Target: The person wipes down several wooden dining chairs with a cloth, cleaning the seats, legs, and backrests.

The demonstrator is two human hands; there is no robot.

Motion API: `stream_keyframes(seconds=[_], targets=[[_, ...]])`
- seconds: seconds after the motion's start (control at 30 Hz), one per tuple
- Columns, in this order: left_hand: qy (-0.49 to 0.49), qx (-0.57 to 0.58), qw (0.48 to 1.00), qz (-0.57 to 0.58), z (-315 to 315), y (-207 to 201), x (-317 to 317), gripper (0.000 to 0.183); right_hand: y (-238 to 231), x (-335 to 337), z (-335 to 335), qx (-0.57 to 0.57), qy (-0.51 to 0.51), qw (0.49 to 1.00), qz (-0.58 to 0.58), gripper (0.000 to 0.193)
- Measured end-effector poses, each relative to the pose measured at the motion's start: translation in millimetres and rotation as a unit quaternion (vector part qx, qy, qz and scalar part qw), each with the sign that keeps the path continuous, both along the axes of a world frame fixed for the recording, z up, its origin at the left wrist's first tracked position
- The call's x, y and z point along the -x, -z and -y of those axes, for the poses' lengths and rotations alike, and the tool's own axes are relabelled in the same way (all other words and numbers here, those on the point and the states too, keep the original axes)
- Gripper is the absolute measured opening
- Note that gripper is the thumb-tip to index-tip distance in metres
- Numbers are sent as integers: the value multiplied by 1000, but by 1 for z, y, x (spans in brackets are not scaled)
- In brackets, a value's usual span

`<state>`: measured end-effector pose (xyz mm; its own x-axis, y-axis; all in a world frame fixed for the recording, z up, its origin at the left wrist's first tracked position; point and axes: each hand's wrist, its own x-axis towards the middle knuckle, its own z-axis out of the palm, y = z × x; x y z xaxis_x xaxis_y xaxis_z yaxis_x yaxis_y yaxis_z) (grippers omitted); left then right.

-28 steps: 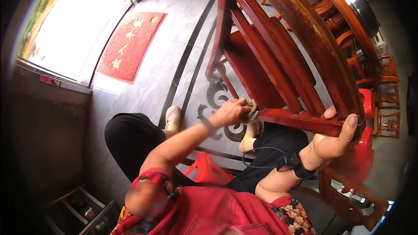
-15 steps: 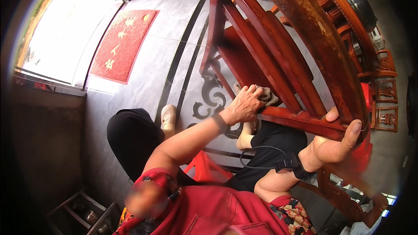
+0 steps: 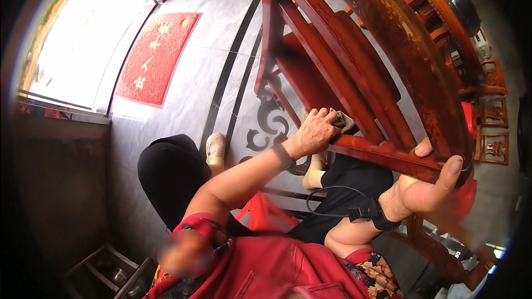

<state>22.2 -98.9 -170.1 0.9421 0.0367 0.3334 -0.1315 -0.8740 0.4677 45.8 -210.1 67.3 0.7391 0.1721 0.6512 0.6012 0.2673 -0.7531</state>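
Observation:
A dark red wooden chair with a slatted back lies tilted in front of me, its worn, scuffed rail curving up to the top of the view. My left hand is closed over a greyish cloth, pressed against the chair frame near the lower ends of the slats. Part of the cloth is hidden under the fingers. My right hand grips the chair's near right corner, thumb and one fingertip showing around the wood. A black band with a small device and cable sits on my right wrist.
Under me is a red plastic stool. A red doormat lies by the bright doorway at left. More carved wooden chairs and a round table stand at right. A metal-framed rack is at lower left.
My left hand with the cloth has shifted very slightly right along the chair frame. The chair and my right hand stay nearly in place.

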Motion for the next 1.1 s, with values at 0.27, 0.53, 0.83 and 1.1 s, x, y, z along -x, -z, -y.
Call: stream_keyframes(seconds=[0.27, 0.53, 0.83, 1.1], targets=[[-62, 70, 995, 21, 15, 6, 24, 35, -2, 0, -9, -18, 34, 999, 30, 32], [11, 6, 986, -169, -25, 14, 56, 29, -9, 3, -5, -5, 12, 1000, -12, 22], [42, 454, 880, -134, -89, -72, 56, 39, -12, -7, -2, 36, -32, 998, 28, 19], [-150, 347, 925, 46, -88, -50, 6, 32, -12, -5, 0, 38, -35, 998, 28, 23]])
